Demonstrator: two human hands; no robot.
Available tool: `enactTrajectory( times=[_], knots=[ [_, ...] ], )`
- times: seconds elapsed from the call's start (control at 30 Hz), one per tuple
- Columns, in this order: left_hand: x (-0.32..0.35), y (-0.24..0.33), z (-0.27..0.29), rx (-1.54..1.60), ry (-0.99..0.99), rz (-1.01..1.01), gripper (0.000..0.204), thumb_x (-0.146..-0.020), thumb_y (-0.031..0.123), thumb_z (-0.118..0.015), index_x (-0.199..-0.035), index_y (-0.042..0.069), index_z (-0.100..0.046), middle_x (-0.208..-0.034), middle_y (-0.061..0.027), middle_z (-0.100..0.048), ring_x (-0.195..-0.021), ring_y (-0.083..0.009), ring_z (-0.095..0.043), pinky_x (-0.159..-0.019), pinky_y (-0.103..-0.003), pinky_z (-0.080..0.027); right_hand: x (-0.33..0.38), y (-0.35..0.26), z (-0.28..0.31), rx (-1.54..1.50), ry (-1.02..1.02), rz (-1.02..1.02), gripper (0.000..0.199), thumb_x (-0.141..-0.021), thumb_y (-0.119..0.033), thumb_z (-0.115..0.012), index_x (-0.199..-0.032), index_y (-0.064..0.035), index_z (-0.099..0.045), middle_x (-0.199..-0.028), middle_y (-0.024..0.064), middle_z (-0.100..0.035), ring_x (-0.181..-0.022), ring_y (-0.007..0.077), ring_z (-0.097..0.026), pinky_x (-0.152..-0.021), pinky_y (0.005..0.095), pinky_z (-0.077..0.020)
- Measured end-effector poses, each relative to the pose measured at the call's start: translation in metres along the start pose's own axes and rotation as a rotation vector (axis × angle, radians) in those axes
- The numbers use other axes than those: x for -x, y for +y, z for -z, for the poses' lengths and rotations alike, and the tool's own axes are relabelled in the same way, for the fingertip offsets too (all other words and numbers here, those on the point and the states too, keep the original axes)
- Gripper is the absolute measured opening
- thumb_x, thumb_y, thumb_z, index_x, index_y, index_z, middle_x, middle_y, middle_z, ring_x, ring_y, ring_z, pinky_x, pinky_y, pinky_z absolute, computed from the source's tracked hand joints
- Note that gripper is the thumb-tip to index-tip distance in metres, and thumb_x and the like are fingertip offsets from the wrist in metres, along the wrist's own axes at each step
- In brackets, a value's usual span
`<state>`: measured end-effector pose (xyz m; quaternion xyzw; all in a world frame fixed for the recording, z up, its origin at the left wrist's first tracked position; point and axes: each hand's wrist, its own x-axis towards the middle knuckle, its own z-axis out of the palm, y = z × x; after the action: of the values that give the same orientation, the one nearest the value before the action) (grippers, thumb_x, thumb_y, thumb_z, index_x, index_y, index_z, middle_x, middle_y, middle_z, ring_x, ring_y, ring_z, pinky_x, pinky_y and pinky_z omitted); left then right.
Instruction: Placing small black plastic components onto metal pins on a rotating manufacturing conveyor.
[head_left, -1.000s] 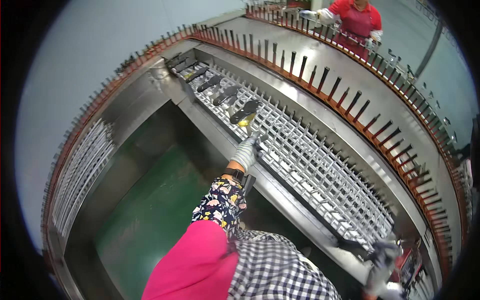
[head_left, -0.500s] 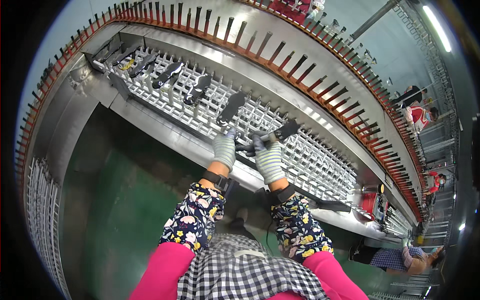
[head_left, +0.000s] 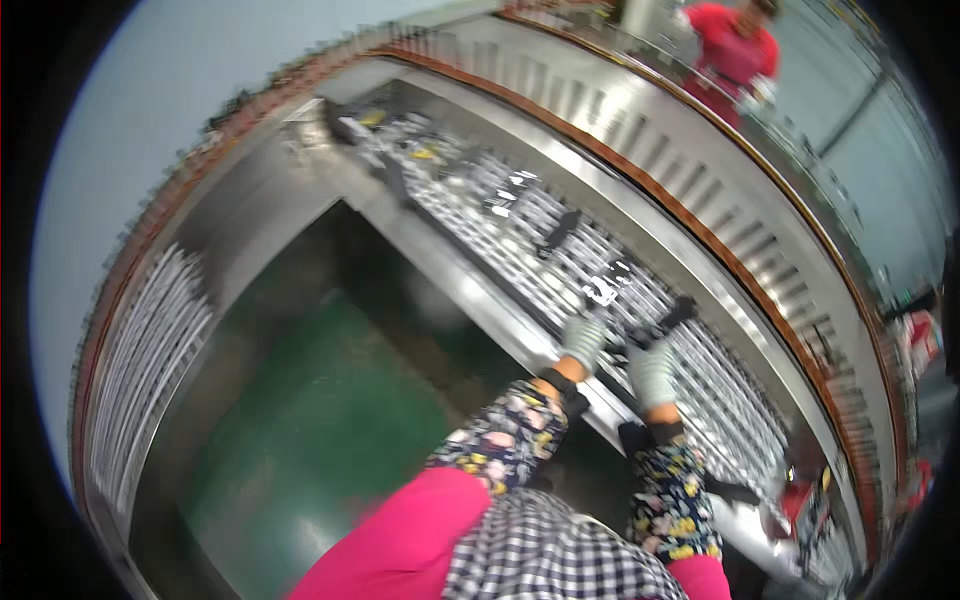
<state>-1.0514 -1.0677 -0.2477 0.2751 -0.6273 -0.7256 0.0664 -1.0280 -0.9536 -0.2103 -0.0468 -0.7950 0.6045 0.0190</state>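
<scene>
My left hand [head_left: 582, 342], in a pale striped glove, is at the near edge of a white wire rack [head_left: 500, 262]. Just beyond its fingertips lies a dark sole-shaped piece with bright white patches [head_left: 603, 288]; motion blur hides whether they touch. My right hand [head_left: 652, 372], gloved alike, is closed round a dark-headed tool [head_left: 678, 314] that points up and to the right over the rack. The tool's exact kind is blurred. Farther left on the rack lie another dark sole-shaped piece [head_left: 560, 233] and a black-and-white piece [head_left: 511, 193].
A curved rail [head_left: 620, 165] with upright dark-tipped pegs runs behind the metal bench [head_left: 440, 255]. Stacked pale rods [head_left: 150, 350] stand at the left. Green floor [head_left: 310, 420] shows below. Across the rail is a person in red [head_left: 735, 50]. A red object [head_left: 797, 500] sits at the right end.
The view has swung, so the bench and both hands appear farther right and lower, with more blur. The right hand still holds the dark-headed tool; the person in red shows more fully.
</scene>
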Motion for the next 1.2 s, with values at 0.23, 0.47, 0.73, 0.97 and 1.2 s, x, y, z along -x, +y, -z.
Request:
enactTrajectory(
  times=[0.23, 0.47, 0.73, 0.97, 1.2],
  knots=[
    [-0.006, -0.004, 0.025, 0.03, 0.009, 0.216, 0.033, -0.081, 0.027, -0.059, -0.093, -0.003, -0.058, -0.072, -0.0101, -0.06, -0.064, -0.0166, -0.059, -0.05, -0.032, -0.045, 0.028, -0.045, -0.023, -0.124, -0.008, 0.039, 0.008, -0.081, -0.006, -0.062, -0.089, -0.0062, -0.059, -0.072, 0.0033, -0.058, -0.049, 0.011, -0.054, -0.042, 0.0272, -0.0484],
    [0.011, 0.032, 0.022, -0.064, -0.039, 0.267, 0.053, -0.077, 0.039, -0.06, -0.102, -0.007, -0.054, -0.092, -0.0265, -0.06, -0.087, -0.0369, -0.06, -0.075, -0.042, -0.047, 0.02, -0.042, -0.01, 0.431, -0.018, 0.358, 0.005, -0.081, -0.002, -0.059, -0.086, -0.0031, -0.06, -0.076, 0.0027, -0.058, -0.067, 0.0093, -0.053, -0.059, 0.0255, -0.0467],
    [0.018, 0.037, 0.006, 0.163, -0.21, 0.16, 0.016, -0.082, 0.021, -0.056, -0.081, 0.005, -0.054, -0.062, -0.0028, -0.053, -0.05, -0.0136, -0.044, -0.048, -0.029, -0.04, -0.002, 0.041, -0.002, 0.784, 0.065, 0.156, 0.019, -0.081, -0.022, -0.054, -0.08, -0.0041, -0.062, -0.082, 0.0151, -0.062, -0.075, 0.0312, -0.057, -0.067, 0.0403, -0.0429],
    [0.011, 0.029, 0.083, -0.416, -0.61, -0.172, 0.05, -0.082, 0.039, -0.053, -0.105, -0.005, -0.055, -0.094, -0.023, -0.061, -0.082, -0.0325, -0.06, -0.075, -0.04, -0.046, 0.019, -0.001, 0.0, 0.226, 0.156, 0.301, 0.026, -0.083, -0.009, -0.058, -0.105, 0.0043, -0.053, -0.091, 0.0162, -0.062, -0.076, 0.0257, -0.058, -0.071, 0.0367, -0.0456],
    [-0.065, 0.146, 0.398, -0.615, -0.187, -0.153, 0.026, -0.083, 0.017, -0.053, -0.098, -0.003, -0.059, -0.079, -0.0132, -0.063, -0.065, -0.0165, -0.06, -0.053, -0.03, -0.05, 0.125, -0.034, -0.04, 0.169, 0.237, 0.021, 0.03, -0.082, 0.0, -0.054, -0.112, 0.0026, -0.052, -0.09, 0.0202, -0.063, -0.079, 0.0293, -0.063, -0.073, 0.0352, -0.0483]
  ],
)
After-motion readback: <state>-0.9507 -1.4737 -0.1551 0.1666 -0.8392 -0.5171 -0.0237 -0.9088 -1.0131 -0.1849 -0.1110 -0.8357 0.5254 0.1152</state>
